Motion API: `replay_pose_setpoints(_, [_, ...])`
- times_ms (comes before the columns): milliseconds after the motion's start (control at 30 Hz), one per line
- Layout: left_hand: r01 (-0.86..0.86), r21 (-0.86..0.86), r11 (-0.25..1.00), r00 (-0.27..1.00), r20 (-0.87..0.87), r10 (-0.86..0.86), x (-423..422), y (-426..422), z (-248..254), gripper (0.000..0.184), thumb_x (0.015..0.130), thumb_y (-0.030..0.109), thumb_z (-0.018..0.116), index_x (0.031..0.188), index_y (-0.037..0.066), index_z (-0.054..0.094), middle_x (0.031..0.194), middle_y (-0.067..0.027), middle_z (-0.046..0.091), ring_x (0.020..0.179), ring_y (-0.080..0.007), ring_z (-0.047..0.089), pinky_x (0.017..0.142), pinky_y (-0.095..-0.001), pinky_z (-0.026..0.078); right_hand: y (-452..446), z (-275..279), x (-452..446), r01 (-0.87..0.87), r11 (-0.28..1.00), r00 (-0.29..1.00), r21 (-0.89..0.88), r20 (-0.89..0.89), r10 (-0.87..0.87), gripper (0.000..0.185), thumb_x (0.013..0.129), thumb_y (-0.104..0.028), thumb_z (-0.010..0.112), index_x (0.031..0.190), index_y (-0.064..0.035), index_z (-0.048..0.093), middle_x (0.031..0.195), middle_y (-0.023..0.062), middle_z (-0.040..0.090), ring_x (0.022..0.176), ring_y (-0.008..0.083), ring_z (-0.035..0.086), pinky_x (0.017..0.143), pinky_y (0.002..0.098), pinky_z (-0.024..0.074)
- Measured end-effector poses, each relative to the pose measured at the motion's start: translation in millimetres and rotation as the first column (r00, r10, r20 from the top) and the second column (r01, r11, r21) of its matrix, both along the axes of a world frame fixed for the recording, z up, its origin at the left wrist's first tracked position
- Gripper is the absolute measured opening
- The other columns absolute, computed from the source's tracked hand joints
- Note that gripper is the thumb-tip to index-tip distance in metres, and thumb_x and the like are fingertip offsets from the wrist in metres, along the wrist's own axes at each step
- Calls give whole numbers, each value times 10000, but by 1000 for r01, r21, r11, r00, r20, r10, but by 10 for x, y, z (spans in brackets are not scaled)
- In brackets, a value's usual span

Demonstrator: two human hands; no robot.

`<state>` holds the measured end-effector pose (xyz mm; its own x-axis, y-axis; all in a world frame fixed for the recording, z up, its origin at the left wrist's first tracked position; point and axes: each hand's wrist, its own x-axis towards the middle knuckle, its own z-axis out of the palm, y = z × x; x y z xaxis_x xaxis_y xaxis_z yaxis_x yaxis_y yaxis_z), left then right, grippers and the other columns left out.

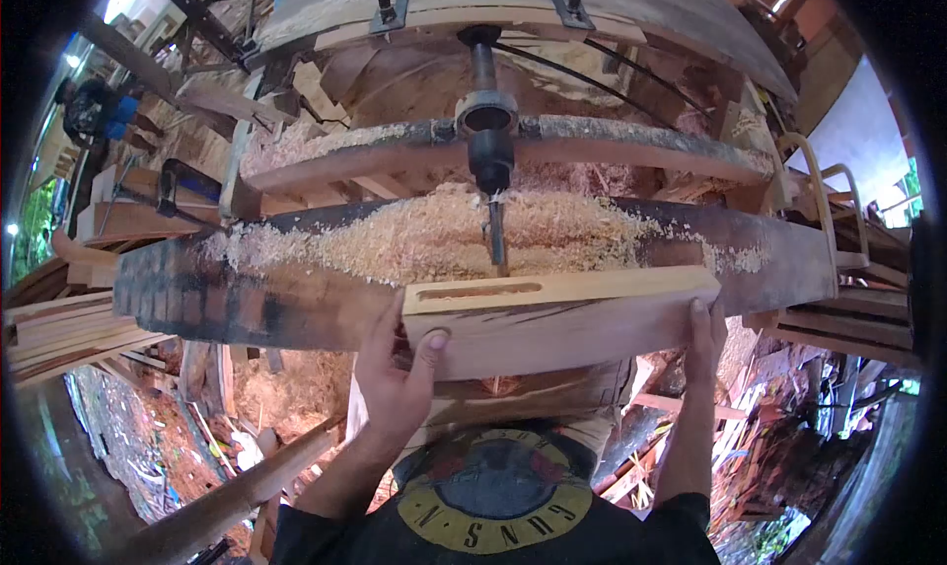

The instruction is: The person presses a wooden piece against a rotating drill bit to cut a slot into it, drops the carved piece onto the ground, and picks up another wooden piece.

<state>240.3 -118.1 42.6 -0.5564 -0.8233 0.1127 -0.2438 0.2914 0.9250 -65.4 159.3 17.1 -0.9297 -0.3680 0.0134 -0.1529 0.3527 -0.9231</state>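
A pale wooden block (562, 333) is held between my two hands at the near edge of the work board. Along its top edge, at the left, runs a long slot with rounded ends. My left hand (400, 377) grips the block's left end, thumb on the near face. At the right end, my right hand (703, 343) holds the block with its fingers against the corner. Just beyond the block, a drill bit (496, 234) in a dark chuck (490, 160) points toward its far side. Whether the bit touches the wood I cannot tell.
Wood shavings (395, 239) are heaped on the dark work board (247, 303) around the bit. A beam (375, 155) crosses behind, carrying the spindle. Stacked planks (59, 338) lie at the left, near a clamp (187, 190). A person (99, 111) is in the left background.
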Motion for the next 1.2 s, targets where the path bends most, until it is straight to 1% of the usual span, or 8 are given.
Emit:
replay_pose_setpoints(33, [-3,-73,997,996,84,10,-47,3,12,595,911,179,778,1397,-66,537,1324,-189,555,1046,-202,620,882,-290,517,6,29,-48,13,998,1000,69,-21,-12,446,974,-208,616,1338,43,556,1229,184,643,1123,244,589,1005,368,440])
replay_pose_setpoints(167, [41,202,979,991,116,-66,-175,38,-132,495,926,131,710,1365,-56,577,1276,-178,541,1080,-232,598,907,-324,510,67,-84,-236,71,933,981,353,-192,-2,341,998,-226,617,1233,20,639,1071,153,698,982,225,636,892,377,500])
replay_pose_setpoints(233, [73,86,994,982,169,-87,-242,53,-122,490,939,87,648,1389,-73,537,1290,-198,518,1126,-260,576,975,-353,485,81,-127,-284,74,872,974,483,-223,41,323,1000,-205,616,1235,15,643,1078,153,695,993,202,630,893,373,500])
replay_pose_setpoints(333, [54,141,989,996,65,-64,-348,96,-190,486,945,74,624,1391,-76,503,1311,-211,496,1165,-276,556,1018,-376,465,136,-225,-393,107,919,994,379,-62,-91,337,999,-195,622,1257,21,633,1099,135,693,1000,184,629,912,367,503])
replay_pose_setpoints(567, [-39,286,957,974,-203,100,-559,237,-454,335,975,39,553,1289,-67,507,1363,-211,438,1212,-247,517,1047,-384,435,430,-524,-481,67,995,998,-75,20,-66,425,982,-167,598,1341,50,539,1273,150,617,1161,205,576,1011,348,451])
replay_pose_setpoints(700, [-126,297,947,974,-147,175,-683,212,-460,330,994,158,559,1263,-33,551,1323,-186,497,1189,-243,521,1038,-388,411,374,-538,-497,147,988,989,-41,15,-146,462,979,-223,605,1337,59,527,1241,127,601,1123,203,564,994,363,450])
replay_pose_setpoints(1100, [-94,178,980,986,-123,117,-852,157,-484,297,1020,72,535,1282,-65,510,1326,-214,455,1114,-205,532,971,-339,450,251,-442,-693,180,969,983,168,-63,-172,419,1023,-314,586,1253,36,566,1160,113,607,1060,198,564,936,361,466])
replay_pose_setpoints(1200, [-140,225,964,984,-79,162,-932,144,-463,295,1028,120,506,1289,-17,509,1305,-186,517,1152,-229,539,1027,-387,427,183,-441,-738,195,960,980,199,-87,-181,426,1034,-307,570,1270,47,584,1191,123,624,1059,204,584,938,361,475])
